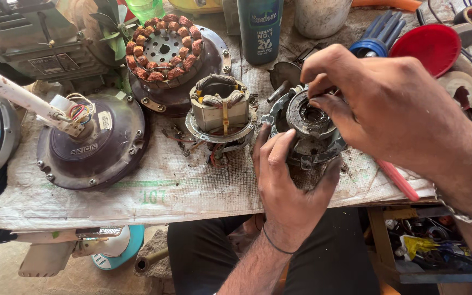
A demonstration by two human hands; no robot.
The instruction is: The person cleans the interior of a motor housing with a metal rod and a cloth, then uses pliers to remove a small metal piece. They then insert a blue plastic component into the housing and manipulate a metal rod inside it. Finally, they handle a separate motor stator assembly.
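Observation:
My left hand (288,183) grips the near rim of a grimy round metal motor housing (310,128) lying on the bench, thumb and fingers spread around its edge. My right hand (381,104) hovers over the housing's far side, its fingertips pinched at the rim near the central bearing; whether something small sits between those fingers is hidden. A red-handled tool (399,180) lies on the bench under my right forearm.
A small stator with copper windings (219,112) stands left of the housing. Further left are a dark ceiling-fan motor body (102,147) with coloured wires and a copper-wound stator (165,52). A teal bottle (259,27), red disc (434,46) and white tub (320,16) stand behind.

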